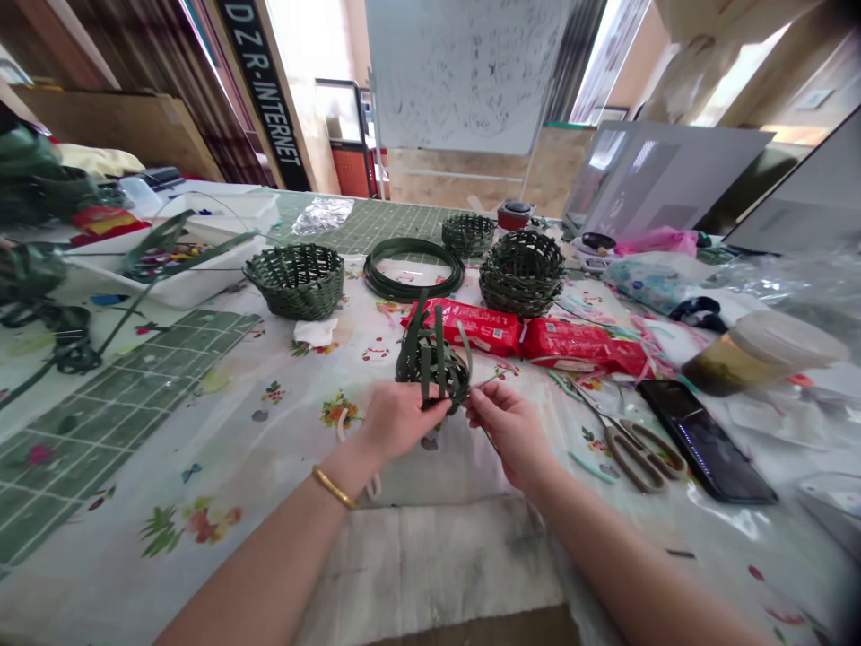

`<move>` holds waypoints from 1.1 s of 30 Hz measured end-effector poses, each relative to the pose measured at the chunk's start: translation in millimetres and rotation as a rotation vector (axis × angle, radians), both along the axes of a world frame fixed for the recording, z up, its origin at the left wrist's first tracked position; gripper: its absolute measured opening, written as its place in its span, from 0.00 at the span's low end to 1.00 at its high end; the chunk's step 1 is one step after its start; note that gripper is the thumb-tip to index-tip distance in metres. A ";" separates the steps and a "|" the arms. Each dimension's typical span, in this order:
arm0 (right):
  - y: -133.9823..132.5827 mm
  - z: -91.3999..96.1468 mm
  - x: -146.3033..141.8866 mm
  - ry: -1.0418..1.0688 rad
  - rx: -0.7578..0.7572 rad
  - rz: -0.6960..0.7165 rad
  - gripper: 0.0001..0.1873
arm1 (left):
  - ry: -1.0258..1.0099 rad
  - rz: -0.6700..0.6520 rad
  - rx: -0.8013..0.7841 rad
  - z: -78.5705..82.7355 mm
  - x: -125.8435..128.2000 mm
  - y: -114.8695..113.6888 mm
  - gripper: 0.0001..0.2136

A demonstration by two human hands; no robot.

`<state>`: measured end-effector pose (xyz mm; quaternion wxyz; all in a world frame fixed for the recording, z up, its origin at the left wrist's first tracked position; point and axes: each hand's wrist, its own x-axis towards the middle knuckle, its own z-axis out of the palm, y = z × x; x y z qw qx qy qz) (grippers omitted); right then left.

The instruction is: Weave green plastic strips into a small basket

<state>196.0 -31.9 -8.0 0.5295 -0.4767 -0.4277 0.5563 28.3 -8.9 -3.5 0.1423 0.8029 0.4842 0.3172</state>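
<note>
A small dark green woven basket (409, 363) is held over the middle of the table, with several flat strips sticking up from it. My left hand (404, 414) is closed on the basket's near side, its thumb pressed against the weave. At the basket's right edge, my right hand (506, 422) pinches a thin green weaving strip (488, 384) between thumb and fingers. The fingers of my left hand are partly hidden behind the basket.
Behind lie red packets (481, 327), a coil of green strip (413, 292) and finished baskets (296, 280) (522, 274). Scissors (636, 449) and a phone (706, 440) are at right, near a tilted plastic cup (760, 354). White trays (181, 285) stand at left.
</note>
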 end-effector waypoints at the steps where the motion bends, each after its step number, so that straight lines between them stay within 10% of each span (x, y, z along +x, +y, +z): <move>1: -0.2 -1.1 2.0 -0.079 0.104 -0.007 0.08 | 0.004 -0.022 0.004 -0.2 0.1 0.1 0.08; 7: -2.0 -2.4 13.3 -0.673 0.688 0.037 0.09 | 0.076 -0.119 0.043 2.9 0.5 0.5 0.08; 21: 7.7 19.0 21.2 -0.709 0.758 0.204 0.05 | -0.009 -0.250 -0.097 3.3 -12.4 4.5 0.07; 33: 2.7 -12.5 6.9 -0.500 0.702 -0.117 0.12 | -0.011 -0.180 0.003 4.5 -1.6 0.3 0.07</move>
